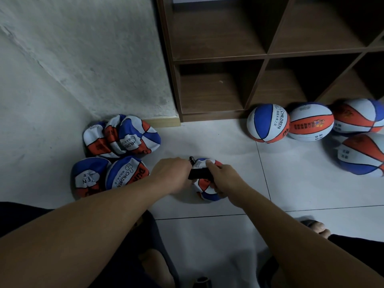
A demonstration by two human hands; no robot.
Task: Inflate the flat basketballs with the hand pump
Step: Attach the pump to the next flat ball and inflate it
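Black pump [199, 173] lies across the crumpled flat ball [207, 190] on the floor tiles, your right hand [225, 179] gripping both, left hand's [172, 173] fingers hidden, so a slipping limp skin could bend the needle.

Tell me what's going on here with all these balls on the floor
A person crouches on the tiled floor, working on one flat basketball. The left hand and right hand both grip a black hand pump held against it. A pile of flat balls waits by the wall to the left. Four inflated balls sit to the right, in front of the wooden shelf.
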